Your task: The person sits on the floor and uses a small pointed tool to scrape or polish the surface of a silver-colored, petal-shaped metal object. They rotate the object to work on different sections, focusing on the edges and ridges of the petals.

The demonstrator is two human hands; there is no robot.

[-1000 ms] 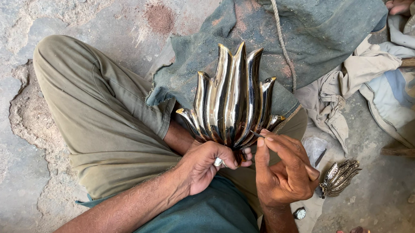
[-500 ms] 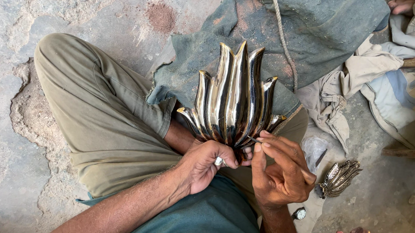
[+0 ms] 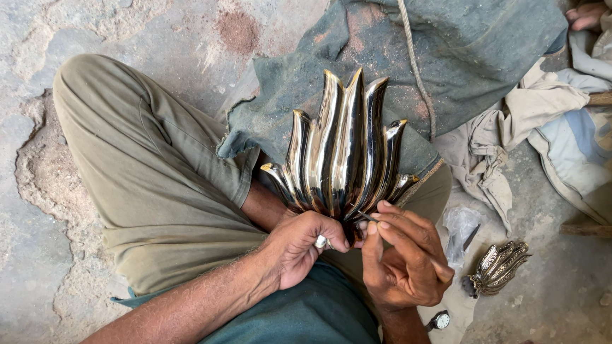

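The petalled casting rests on the lap, unchanged over the last second. Left hand grips its base; right hand has shifted slightly, pinching a thin tool against it.

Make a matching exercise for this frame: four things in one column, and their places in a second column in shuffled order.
Things:
1. large shiny flame-shaped metal piece
2. small ornate metal piece
3. rope
4. left hand

Places:
A. lying across the dusty blue cloth
B. on the floor at the right
C. at the large piece's base, wearing a ring
D. upright on the lap

Pairs: 1-D, 2-B, 3-A, 4-C
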